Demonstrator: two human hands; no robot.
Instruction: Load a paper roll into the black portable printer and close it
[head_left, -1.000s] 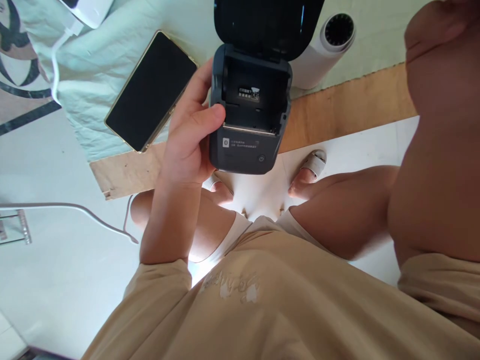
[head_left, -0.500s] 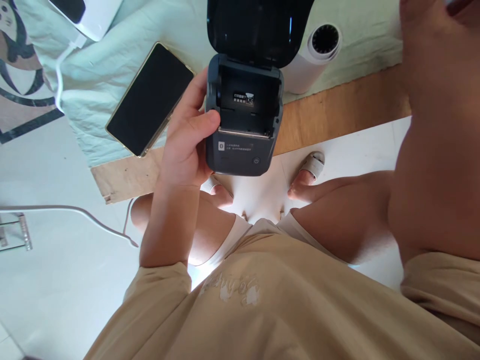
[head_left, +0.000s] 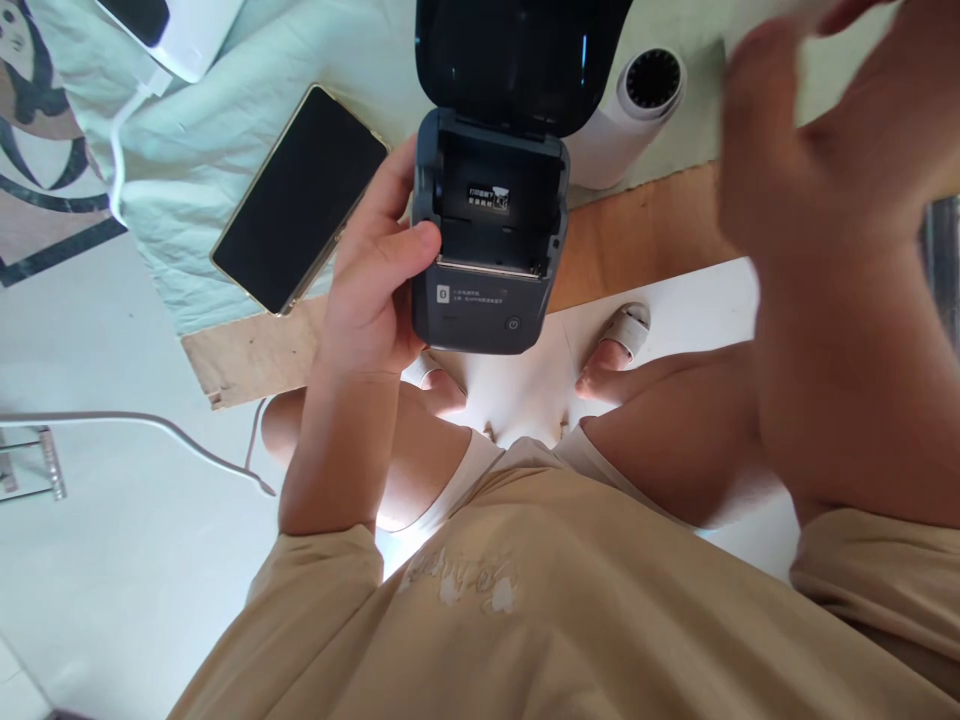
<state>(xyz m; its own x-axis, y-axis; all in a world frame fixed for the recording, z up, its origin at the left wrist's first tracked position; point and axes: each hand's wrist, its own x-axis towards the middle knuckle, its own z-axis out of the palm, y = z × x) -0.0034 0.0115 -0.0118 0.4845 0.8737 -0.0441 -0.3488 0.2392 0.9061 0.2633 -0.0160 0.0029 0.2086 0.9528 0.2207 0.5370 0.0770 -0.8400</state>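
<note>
My left hand (head_left: 382, 265) is closed around the left side of a dark grey portable label printer (head_left: 480, 310), its thumb on the front edge. The printer's glossy black lid (head_left: 517, 60) stands open, and its paper bay shows a small label with no roll inside. My right hand (head_left: 832, 140) is off to the upper right, blurred and apart from the printer. Its thumb is spread from the other fingers, which are partly cut off by the top edge; nothing shows in it.
A black-screened phone (head_left: 300, 200) lies on the pale green cloth (head_left: 247, 60). Behind the printer is a white cylinder (head_left: 615, 140) with a black slotted end. A white device (head_left: 195, 30) with a cable sits at upper left. The wooden table edge (head_left: 660, 230) runs above my legs.
My right hand has moved left and come further into view from the upper right, its thumb now visible. The left hand and printer have hardly moved.
</note>
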